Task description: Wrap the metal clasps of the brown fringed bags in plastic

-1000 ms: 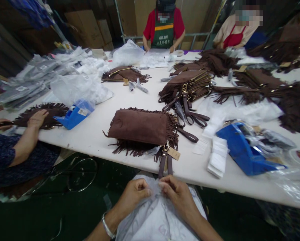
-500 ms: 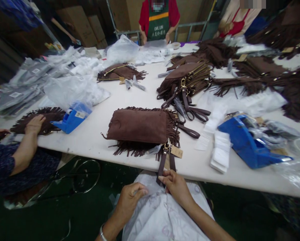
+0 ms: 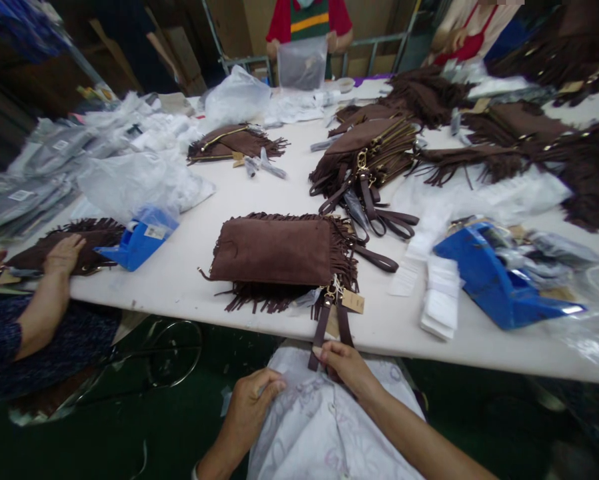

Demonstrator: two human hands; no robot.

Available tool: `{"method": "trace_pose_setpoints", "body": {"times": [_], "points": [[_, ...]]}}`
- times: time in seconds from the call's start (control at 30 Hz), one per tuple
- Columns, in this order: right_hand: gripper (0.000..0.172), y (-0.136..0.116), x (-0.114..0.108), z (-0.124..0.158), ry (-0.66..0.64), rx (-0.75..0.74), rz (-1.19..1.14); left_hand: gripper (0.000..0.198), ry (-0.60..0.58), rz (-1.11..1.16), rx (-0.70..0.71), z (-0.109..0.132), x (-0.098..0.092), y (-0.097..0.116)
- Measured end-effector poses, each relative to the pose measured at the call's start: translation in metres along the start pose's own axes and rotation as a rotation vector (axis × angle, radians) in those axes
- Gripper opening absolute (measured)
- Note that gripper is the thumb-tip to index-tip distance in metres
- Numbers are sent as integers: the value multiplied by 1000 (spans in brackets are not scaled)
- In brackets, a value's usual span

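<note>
One brown bag (image 3: pixel 274 252), tan tag (image 3: pixel 353 301) unreadable

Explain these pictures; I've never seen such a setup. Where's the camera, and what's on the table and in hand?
There's no machine here: every picture comes from one camera worn on a person's head, looking forward and down. The wearer's bare right hand pinches a strap of a brown fringed bag; the left hand is over pale patterned cloth, and whether it holds anything is unclear. On the white table lie more brown bags, two blue holders and plastic wrapping. A co-worker's hand shows at far left.
</note>
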State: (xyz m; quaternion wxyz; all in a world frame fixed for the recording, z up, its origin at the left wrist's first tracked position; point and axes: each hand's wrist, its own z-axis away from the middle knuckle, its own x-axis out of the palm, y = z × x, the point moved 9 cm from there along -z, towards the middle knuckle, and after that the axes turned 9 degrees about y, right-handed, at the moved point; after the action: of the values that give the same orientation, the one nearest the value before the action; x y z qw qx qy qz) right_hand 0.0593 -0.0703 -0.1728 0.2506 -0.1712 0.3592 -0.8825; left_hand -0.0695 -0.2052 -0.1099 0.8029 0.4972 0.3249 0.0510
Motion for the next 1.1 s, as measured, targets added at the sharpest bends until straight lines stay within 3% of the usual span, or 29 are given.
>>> {"method": "trace_pose_setpoints", "body": {"times": [0.23, 0.53, 0.83, 1.1], "points": [[37, -17, 6, 23, -53, 38, -251, 29, 20, 15, -23, -2, 3, 0], [35, -27, 8, 26, -21, -22, -233, 29, 57, 42, -41, -5, 5, 5], [35, -29, 6, 24, 15, -15, -200, 34, 99, 162, -259, -1, 17, 0], [36, -37, 7, 20, 24, -5, -222, 41, 33, 355, -392, -3, 28, 10]]}}
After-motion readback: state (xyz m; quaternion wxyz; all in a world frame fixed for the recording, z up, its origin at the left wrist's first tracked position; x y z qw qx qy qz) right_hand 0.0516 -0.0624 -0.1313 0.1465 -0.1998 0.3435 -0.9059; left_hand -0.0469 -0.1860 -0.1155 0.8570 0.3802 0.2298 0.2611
